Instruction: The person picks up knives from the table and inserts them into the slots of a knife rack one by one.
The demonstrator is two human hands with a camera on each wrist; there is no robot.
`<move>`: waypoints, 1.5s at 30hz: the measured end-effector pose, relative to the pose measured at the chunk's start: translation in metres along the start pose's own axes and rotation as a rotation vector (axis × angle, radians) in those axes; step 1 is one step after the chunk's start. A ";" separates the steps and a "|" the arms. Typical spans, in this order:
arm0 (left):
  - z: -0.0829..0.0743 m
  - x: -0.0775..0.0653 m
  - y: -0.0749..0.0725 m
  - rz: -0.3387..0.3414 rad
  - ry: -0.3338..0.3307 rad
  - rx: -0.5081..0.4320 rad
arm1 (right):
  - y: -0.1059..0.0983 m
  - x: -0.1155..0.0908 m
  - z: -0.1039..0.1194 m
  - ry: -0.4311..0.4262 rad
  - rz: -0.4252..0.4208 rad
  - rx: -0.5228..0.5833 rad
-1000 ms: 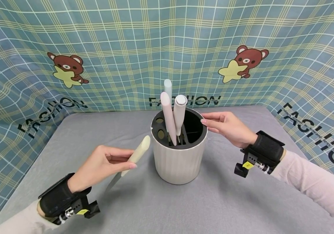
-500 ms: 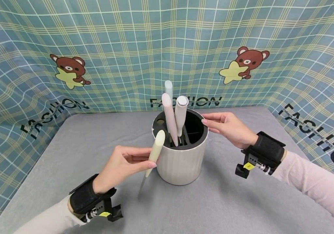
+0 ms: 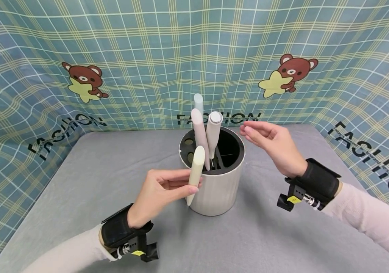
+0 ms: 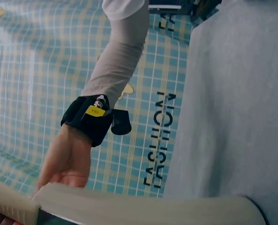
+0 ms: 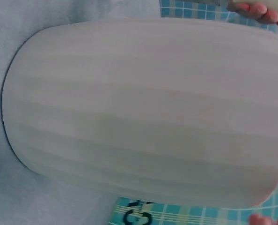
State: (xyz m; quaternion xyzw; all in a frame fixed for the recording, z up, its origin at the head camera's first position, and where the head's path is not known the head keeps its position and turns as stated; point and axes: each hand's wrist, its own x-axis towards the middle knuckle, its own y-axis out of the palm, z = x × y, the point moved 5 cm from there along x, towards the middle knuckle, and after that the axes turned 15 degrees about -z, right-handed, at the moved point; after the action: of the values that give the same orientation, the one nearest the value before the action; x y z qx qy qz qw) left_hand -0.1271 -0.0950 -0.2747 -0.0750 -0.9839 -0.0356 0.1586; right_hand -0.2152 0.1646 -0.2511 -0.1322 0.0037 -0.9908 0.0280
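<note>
My left hand (image 3: 165,189) pinches a knife by its pale yellow handle (image 3: 197,167), in front of the left side of a white ribbed knife holder (image 3: 216,195). The handle's top leans slightly right; in the right wrist view part of the grey blade (image 5: 207,2) shows. My right hand (image 3: 274,144) hovers just off the holder's right rim, fingers loosely bent, holding nothing. In the holder's black top stand a pink handle (image 3: 200,132), a white handle (image 3: 213,132) and a pale blue handle (image 3: 198,101). Their lower parts are hidden inside.
The holder's black insert has round holes (image 3: 189,141) at left and a wide divided compartment (image 3: 230,148) at right. A grey cloth (image 3: 119,159) covers the table. Plaid curtain (image 3: 146,57) with printed bears stands behind and at both sides.
My left hand has carried the knife rightwards to the front of the holder and turned it more upright. The right hand has let go of the holder's rim and lifted slightly away.
</note>
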 end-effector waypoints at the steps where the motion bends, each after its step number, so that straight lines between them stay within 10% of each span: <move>1: 0.000 0.000 0.002 -0.005 0.000 -0.003 | 0.000 -0.001 0.004 -0.035 -0.020 0.037; 25: -0.006 0.017 0.047 0.021 -0.030 0.030 | 0.030 -0.048 0.034 -0.150 0.179 -0.081; 45: -0.004 0.014 0.049 0.056 -0.037 0.012 | 0.045 -0.059 0.033 -0.147 0.245 -0.047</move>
State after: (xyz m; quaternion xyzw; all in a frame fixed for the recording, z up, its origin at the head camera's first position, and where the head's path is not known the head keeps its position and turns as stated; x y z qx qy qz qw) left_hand -0.1316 -0.0451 -0.2645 -0.1021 -0.9843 -0.0237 0.1418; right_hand -0.1475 0.1227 -0.2350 -0.2037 0.0409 -0.9673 0.1456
